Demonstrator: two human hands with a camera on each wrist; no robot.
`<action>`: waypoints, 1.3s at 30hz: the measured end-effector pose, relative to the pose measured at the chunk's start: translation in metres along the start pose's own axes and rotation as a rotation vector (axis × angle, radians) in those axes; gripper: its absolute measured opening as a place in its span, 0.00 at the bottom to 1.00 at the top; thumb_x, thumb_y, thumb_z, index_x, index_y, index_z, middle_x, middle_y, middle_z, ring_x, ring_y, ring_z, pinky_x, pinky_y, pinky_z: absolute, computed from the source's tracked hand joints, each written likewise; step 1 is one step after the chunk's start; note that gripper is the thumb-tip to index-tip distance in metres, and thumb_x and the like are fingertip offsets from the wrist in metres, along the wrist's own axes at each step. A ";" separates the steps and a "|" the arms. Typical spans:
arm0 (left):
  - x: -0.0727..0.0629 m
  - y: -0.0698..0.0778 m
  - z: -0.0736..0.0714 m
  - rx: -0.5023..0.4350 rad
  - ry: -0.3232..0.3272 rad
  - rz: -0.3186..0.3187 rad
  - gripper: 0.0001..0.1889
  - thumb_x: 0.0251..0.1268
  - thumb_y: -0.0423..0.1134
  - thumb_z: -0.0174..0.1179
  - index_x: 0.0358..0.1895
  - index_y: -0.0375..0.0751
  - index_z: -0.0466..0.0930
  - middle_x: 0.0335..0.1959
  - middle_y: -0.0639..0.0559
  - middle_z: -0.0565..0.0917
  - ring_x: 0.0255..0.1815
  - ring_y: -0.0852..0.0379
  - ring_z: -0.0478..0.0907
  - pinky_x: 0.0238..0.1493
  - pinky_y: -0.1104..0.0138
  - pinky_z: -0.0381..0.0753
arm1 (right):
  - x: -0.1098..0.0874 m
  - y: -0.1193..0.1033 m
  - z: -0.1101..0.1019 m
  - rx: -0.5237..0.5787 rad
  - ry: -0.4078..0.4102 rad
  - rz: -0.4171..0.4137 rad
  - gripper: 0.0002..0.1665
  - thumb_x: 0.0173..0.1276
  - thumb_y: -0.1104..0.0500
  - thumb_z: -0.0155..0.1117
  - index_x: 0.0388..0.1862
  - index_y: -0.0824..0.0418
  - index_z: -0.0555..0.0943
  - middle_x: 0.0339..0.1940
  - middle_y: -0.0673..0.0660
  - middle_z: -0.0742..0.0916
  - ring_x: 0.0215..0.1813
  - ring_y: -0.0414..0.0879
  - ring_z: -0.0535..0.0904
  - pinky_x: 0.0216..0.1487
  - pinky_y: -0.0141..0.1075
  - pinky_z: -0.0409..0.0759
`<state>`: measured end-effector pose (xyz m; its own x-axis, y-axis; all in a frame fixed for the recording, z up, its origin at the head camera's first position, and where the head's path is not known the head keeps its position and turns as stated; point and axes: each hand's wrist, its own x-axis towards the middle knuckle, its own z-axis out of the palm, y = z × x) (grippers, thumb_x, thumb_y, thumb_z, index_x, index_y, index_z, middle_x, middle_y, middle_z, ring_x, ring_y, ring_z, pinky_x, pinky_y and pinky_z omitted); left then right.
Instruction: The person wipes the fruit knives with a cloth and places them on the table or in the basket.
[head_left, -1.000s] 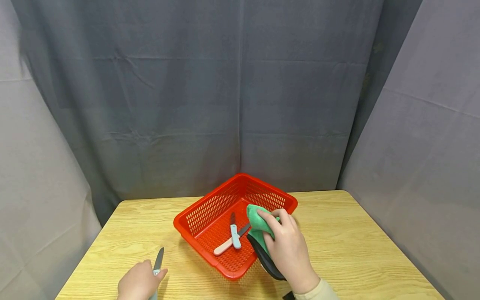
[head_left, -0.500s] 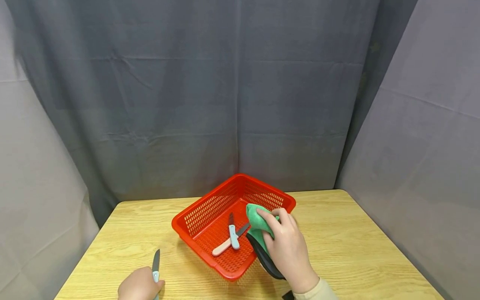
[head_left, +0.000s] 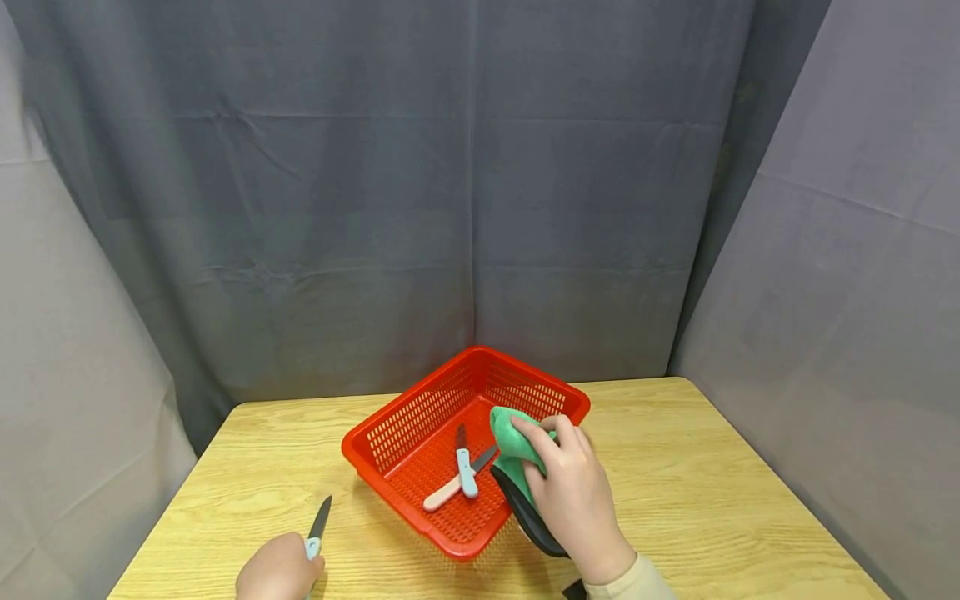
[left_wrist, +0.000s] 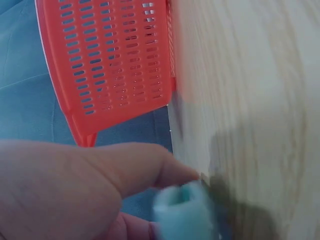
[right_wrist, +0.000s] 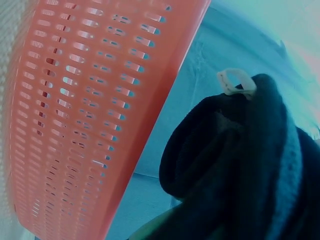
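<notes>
At the lower left of the head view, my left hand (head_left: 279, 568) grips a knife (head_left: 320, 518) by its light blue handle. Its dark blade slants up and to the right over the table. The hollow end of that handle (left_wrist: 182, 215) shows below the thumb in the left wrist view, partly blurred. My right hand (head_left: 576, 492) pinches a folded green cloth (head_left: 510, 433) with black edging, over the right side of a red plastic basket (head_left: 375, 435). Inside the basket, a light blue-handled knife (head_left: 467, 473) lies across a pink-handled knife (head_left: 441, 495).
The wood-grain table (head_left: 697, 492) extends to both sides of the basket. Grey curtains (head_left: 360, 208) hang behind it, and pale cloth panels (head_left: 840, 250) flank it. A small white loop (right_wrist: 235, 82) sticks out from the dark cloth in the right wrist view.
The knife in my left hand swings from a slight right slant to nearly upright, then back to a right slant. My right hand keeps the cloth in the same place over the basket.
</notes>
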<state>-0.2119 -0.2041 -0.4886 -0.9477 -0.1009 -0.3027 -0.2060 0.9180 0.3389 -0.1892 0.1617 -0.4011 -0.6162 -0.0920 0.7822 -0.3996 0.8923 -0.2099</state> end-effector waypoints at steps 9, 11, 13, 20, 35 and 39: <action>-0.001 0.001 -0.007 -0.054 0.120 0.050 0.23 0.72 0.47 0.62 0.40 0.22 0.76 0.24 0.47 0.78 0.25 0.52 0.75 0.26 0.60 0.75 | -0.001 0.001 0.001 0.002 0.011 -0.013 0.36 0.49 0.71 0.81 0.58 0.50 0.86 0.43 0.55 0.81 0.41 0.50 0.78 0.37 0.42 0.85; -0.002 0.003 -0.010 -0.066 0.157 0.062 0.24 0.72 0.47 0.62 0.42 0.20 0.75 0.24 0.46 0.78 0.25 0.51 0.75 0.26 0.59 0.75 | -0.001 0.000 0.001 0.003 0.011 -0.014 0.36 0.49 0.71 0.81 0.58 0.50 0.86 0.43 0.55 0.81 0.41 0.50 0.78 0.36 0.42 0.84; -0.005 0.005 -0.012 -0.085 0.216 0.094 0.23 0.71 0.46 0.62 0.41 0.21 0.74 0.24 0.46 0.77 0.24 0.51 0.74 0.25 0.59 0.74 | -0.001 0.000 0.001 0.005 0.010 -0.014 0.36 0.48 0.71 0.81 0.58 0.50 0.86 0.43 0.55 0.81 0.41 0.50 0.78 0.36 0.42 0.84; -0.016 0.016 -0.022 -0.154 0.390 0.158 0.15 0.71 0.43 0.59 0.36 0.31 0.72 0.24 0.47 0.74 0.24 0.52 0.71 0.24 0.60 0.69 | -0.001 0.000 0.003 0.003 0.011 -0.015 0.36 0.48 0.71 0.81 0.58 0.50 0.86 0.43 0.55 0.81 0.41 0.50 0.79 0.35 0.41 0.84; -0.041 0.053 -0.038 -0.254 0.498 0.269 0.10 0.71 0.42 0.58 0.39 0.38 0.72 0.29 0.50 0.71 0.26 0.56 0.68 0.27 0.64 0.66 | -0.001 0.000 0.003 0.020 0.024 -0.014 0.35 0.48 0.71 0.80 0.58 0.50 0.86 0.43 0.55 0.81 0.41 0.51 0.79 0.35 0.43 0.84; -0.046 0.061 -0.038 -0.260 0.537 0.301 0.08 0.71 0.41 0.59 0.40 0.40 0.73 0.31 0.51 0.73 0.27 0.57 0.69 0.29 0.65 0.68 | 0.000 0.000 0.002 0.026 0.024 -0.014 0.35 0.48 0.72 0.79 0.57 0.51 0.87 0.43 0.55 0.81 0.41 0.52 0.79 0.35 0.43 0.85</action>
<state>-0.1901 -0.1582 -0.4199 -0.9488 -0.0931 0.3020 0.0986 0.8206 0.5629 -0.1906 0.1605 -0.4019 -0.5940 -0.0928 0.7991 -0.4252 0.8795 -0.2139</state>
